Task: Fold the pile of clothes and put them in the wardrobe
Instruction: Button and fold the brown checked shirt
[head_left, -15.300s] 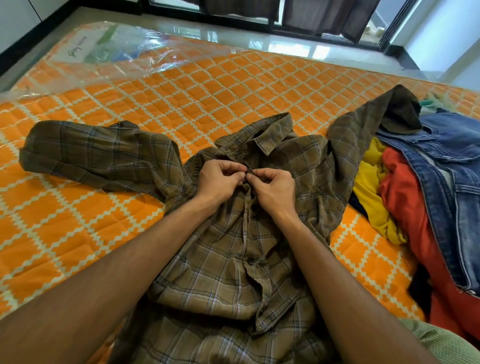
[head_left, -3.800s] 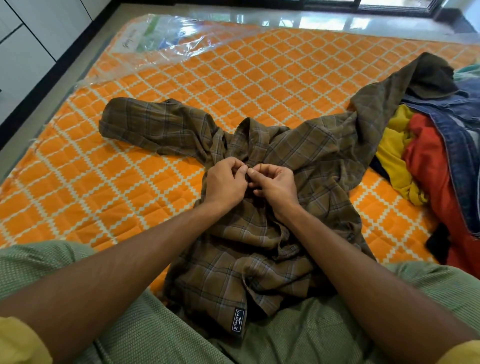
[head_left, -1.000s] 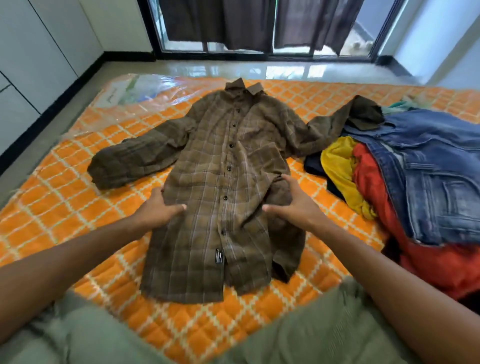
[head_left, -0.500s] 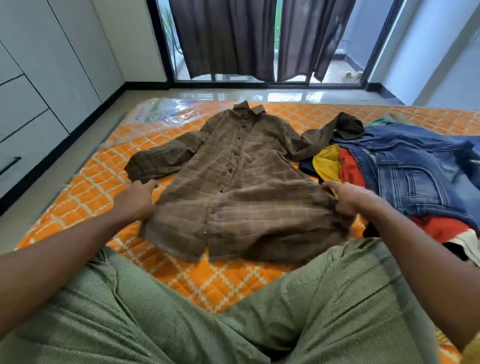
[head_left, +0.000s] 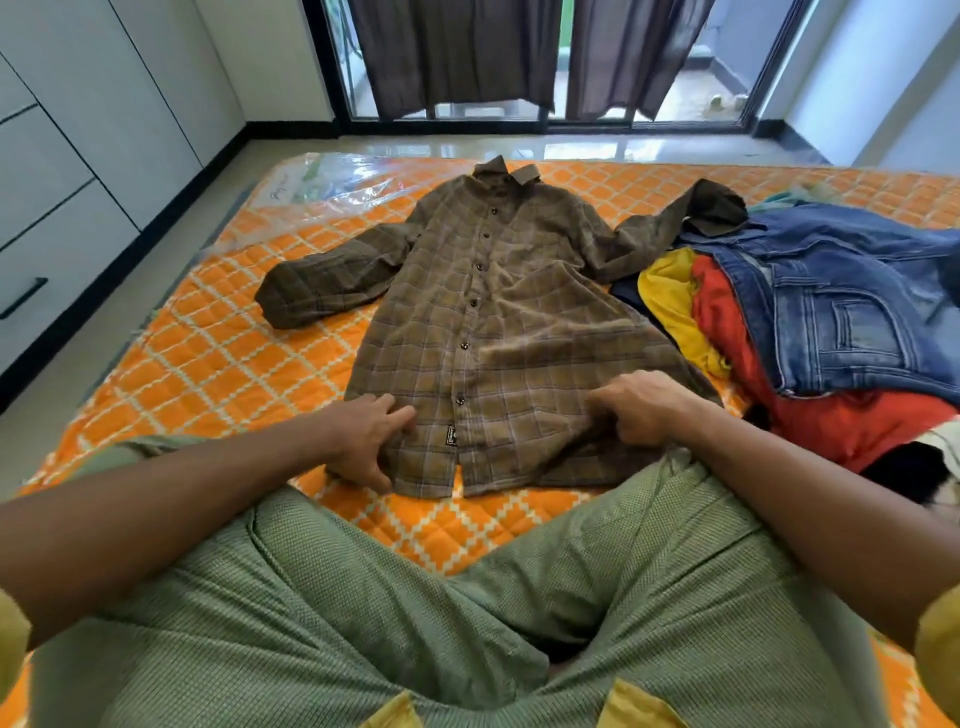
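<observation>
An orange mattress (head_left: 208, 364) is carrying everything. The brown plaid shirt (head_left: 493, 322) is lying buttoned, face up across its middle, collar away from the person. The pile of clothes (head_left: 831, 312) is sitting just beside it, touching one cuff. The left hand (head_left: 363, 436) is clamping its fingers on the hem's left corner; the right hand (head_left: 644, 410) is gripping bunched fabric near the right hem.

Bare mattress (head_left: 218, 364) lies left of the shirt (head_left: 483, 312); clothes pile (head_left: 810, 332) crowds its right.

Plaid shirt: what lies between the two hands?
Head view: between left hand and right hand lies the plaid shirt, its buttoned lower front bearing a black label.
</observation>
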